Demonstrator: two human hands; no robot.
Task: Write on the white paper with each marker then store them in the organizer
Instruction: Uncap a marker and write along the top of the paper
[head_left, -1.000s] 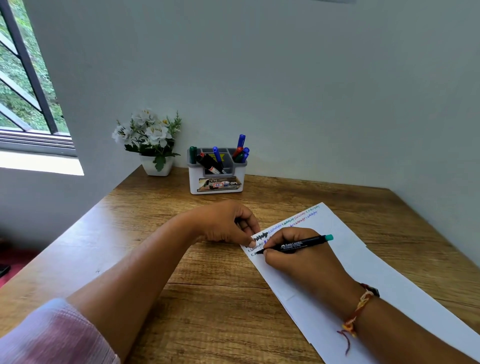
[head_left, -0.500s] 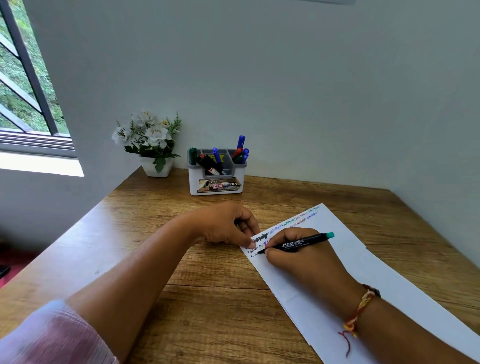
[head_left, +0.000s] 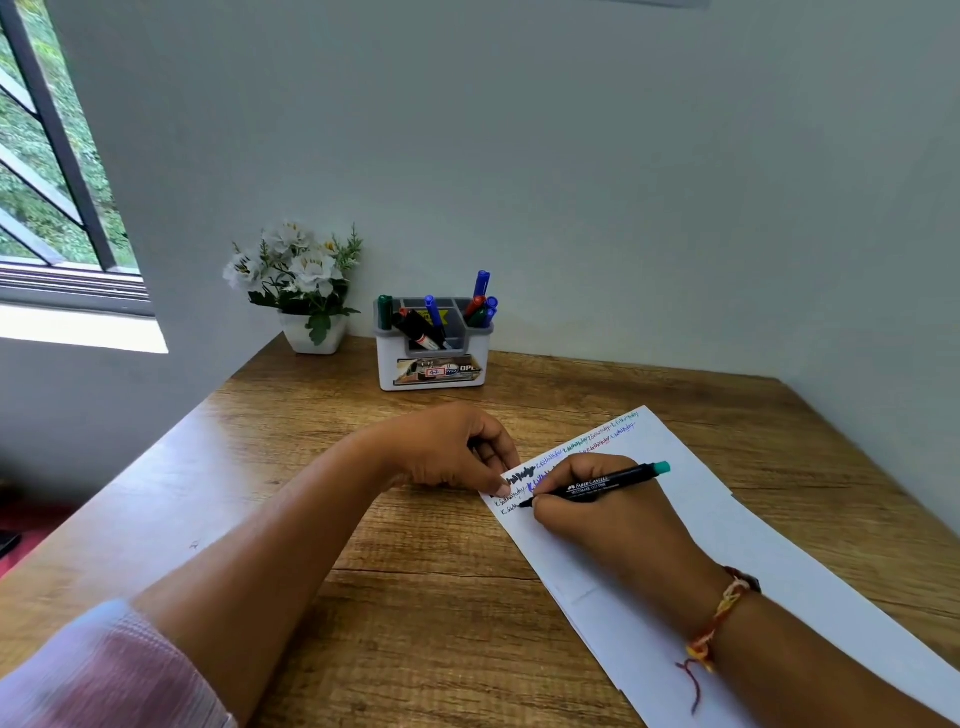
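Where the brown wood-grain surface (head_left: 415, 597) meets the corner of two plain pale walls (head_left: 571, 156), a small white-and-grey plastic organizer (head_left: 434, 364) stands near the back. Blue, red, green and black markers (head_left: 482, 286) stand or lean inside it. Just beside it on the left sits a white pot of white flowers (head_left: 311, 332). A dark-framed window (head_left: 57, 156) with greenery outside fills the upper left.

A long sheet of white paper (head_left: 701, 519) lies diagonally on the right half of the surface, with what looks like a second sheet under it; the near end is cut off by the frame. The right hand (head_left: 597, 514), with a braided thread bracelet (head_left: 722, 613) at the wrist, pinches a black marker with a teal end (head_left: 608, 483). The marker's tip touches the paper at the lowest line of writing. The left hand (head_left: 452, 452) rests at the sheet's far-left edge, fingers curled in and one fingertip pressing the paper down.

Rows of coloured handwriting (head_left: 597, 434) cross the sheet's top, too small to read and partly hidden behind the right hand. A pale pink sleeve (head_left: 104, 670) is blurred at the bottom left.
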